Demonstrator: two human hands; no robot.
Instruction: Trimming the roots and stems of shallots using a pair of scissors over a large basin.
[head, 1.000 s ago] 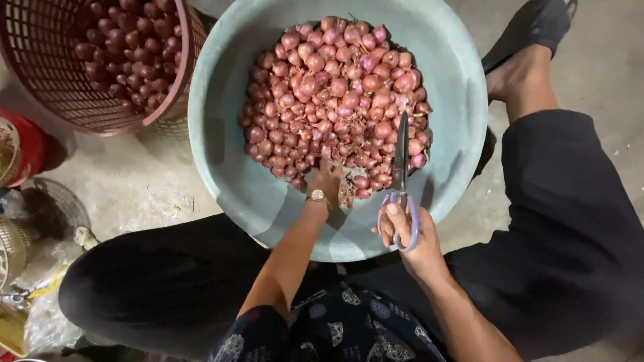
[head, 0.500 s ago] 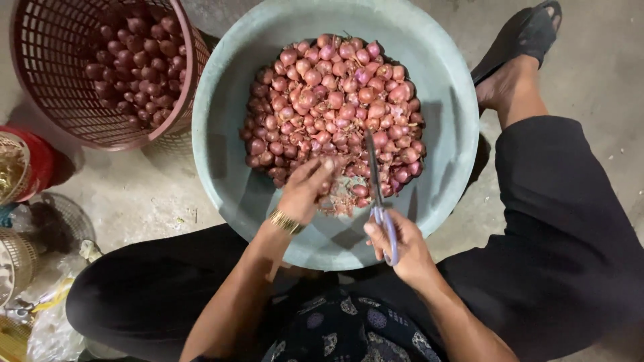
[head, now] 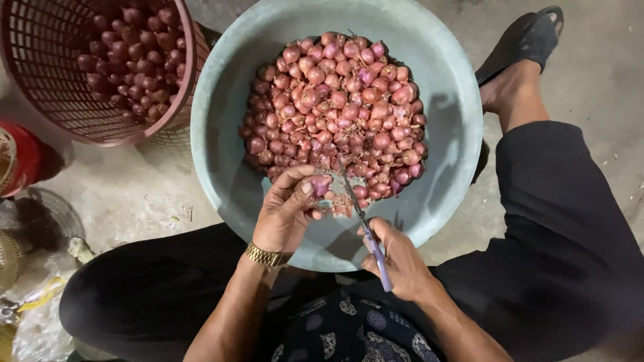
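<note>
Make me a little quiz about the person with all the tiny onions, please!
1. True or false: the left hand pinches a single shallot.
2. What does the right hand hold? A spoon, B small knife, C brush.
3. The shallots in the pink basket look ____ than those in the green basin.

Key: 1 true; 2 B; 3 darker.

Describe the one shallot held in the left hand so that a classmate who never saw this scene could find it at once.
Start at the big pale green basin heaped with red shallots. At the heap's near edge, the left hand pinches one shallot in its fingertips. Unlike its neighbours, it is lifted off the pile, beside the knife in the right hand.
</note>
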